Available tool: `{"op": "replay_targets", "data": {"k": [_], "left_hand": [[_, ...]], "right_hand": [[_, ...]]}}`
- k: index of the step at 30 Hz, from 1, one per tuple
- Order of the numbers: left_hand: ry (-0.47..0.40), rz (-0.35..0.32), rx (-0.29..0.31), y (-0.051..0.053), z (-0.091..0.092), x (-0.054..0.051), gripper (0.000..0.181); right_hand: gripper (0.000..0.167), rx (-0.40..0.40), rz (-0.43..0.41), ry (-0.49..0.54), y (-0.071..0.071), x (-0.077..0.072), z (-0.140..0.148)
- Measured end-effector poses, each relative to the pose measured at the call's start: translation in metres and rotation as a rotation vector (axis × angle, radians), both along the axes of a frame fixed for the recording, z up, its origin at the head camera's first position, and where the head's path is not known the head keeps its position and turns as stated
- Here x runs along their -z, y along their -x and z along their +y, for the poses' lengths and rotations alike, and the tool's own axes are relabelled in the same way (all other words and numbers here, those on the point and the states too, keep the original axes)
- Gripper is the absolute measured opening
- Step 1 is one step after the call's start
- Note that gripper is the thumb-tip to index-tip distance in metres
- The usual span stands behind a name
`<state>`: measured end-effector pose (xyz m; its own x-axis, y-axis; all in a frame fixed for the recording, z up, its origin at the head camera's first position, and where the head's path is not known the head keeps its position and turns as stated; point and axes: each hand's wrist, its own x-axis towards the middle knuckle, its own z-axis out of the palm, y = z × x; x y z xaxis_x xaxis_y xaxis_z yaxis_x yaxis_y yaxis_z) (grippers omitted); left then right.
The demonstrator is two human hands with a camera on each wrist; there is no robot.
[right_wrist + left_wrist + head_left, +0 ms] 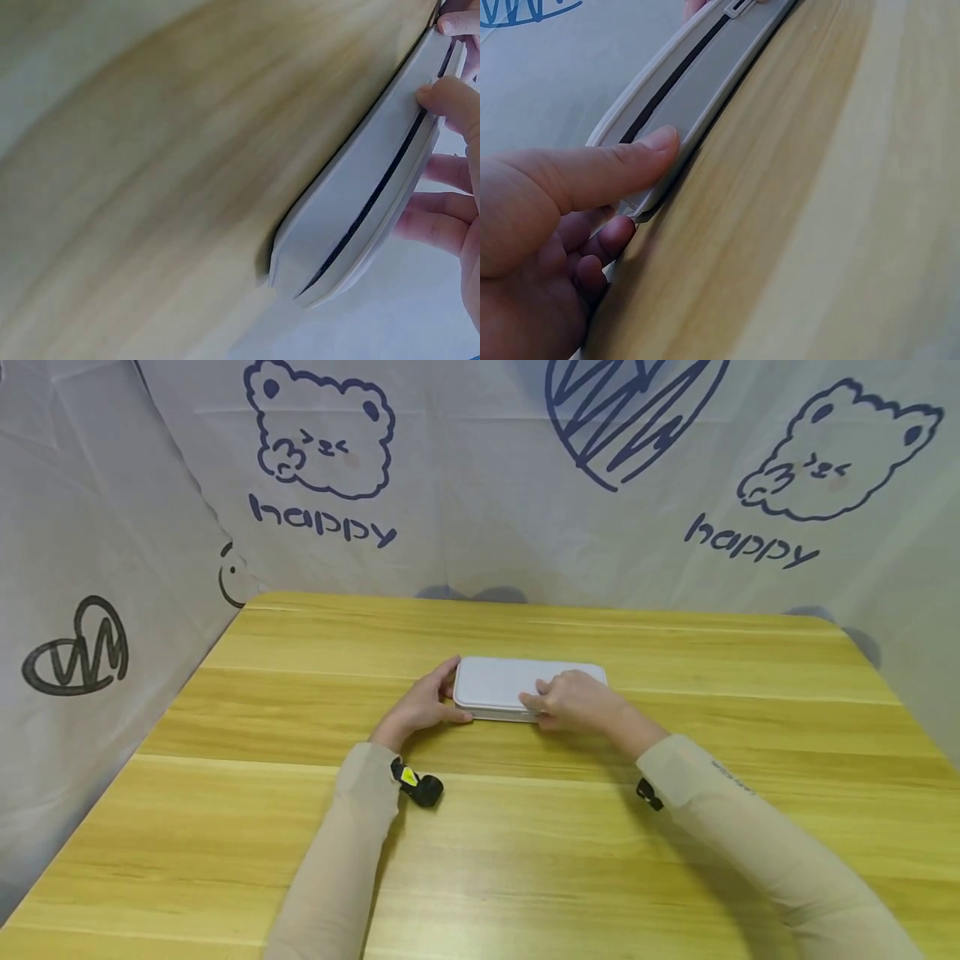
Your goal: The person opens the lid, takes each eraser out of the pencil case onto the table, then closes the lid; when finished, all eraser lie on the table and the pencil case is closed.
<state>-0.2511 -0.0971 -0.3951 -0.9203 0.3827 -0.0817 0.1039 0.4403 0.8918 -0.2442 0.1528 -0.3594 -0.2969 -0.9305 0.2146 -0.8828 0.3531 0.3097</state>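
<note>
A pale grey zippered case point(498, 683), slim and box-like with rounded corners, lies flat on the wooden table with its lid down. My left hand point(422, 700) grips its left end. In the left wrist view the left thumb point(641, 161) presses the front side and the other fingers curl behind the corner. A dark zipper line point(675, 75) runs along that side to a zipper pull point(741, 7). My right hand point(581, 702) is at the front right of the case. Its thumb point(442, 96) is on the zipper line, hiding part of it, and its fingers touch the lid.
The wood-grain table point(480, 860) extends around the case on all sides. White cloth point(465, 485) with bear drawings and lettering hangs behind the table and along its sides. Small black cameras point(427, 790) sit at both wrists.
</note>
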Motion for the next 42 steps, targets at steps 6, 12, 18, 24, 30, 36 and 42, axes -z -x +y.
{"op": "replay_targets", "data": {"k": [6,12,18,24,30,36,42], "left_hand": [[-0.012,0.003,-0.005,0.0,-0.002,0.002,0.093],[-0.009,0.001,-0.005,0.0,-0.002,0.003,0.094],[-0.029,0.014,0.018,0.0,-0.001,0.005,0.094],[-0.091,0.033,0.05,0.001,-0.002,0.006,0.09],[-0.123,0.035,0.057,0.002,-0.005,0.007,0.082],[-0.12,-0.013,0.023,0.002,-0.006,0.006,0.073],[-0.104,-0.035,0.014,0.002,-0.007,0.003,0.072]], "right_hand": [[0.025,-0.047,-0.058,0.085,0.004,-0.004,0.001],[0.024,-0.081,-0.141,0.151,0.005,-0.007,0.004],[0.021,-0.093,-0.22,0.23,0.006,-0.011,0.008],[0.018,-0.066,-0.255,0.295,0.008,-0.016,0.01],[0.019,-0.02,-0.271,0.304,0.009,-0.02,0.011],[0.018,-0.042,-0.256,0.357,0.013,-0.025,0.012],[0.019,-0.081,-0.2,0.438,0.02,-0.03,0.012]]}}
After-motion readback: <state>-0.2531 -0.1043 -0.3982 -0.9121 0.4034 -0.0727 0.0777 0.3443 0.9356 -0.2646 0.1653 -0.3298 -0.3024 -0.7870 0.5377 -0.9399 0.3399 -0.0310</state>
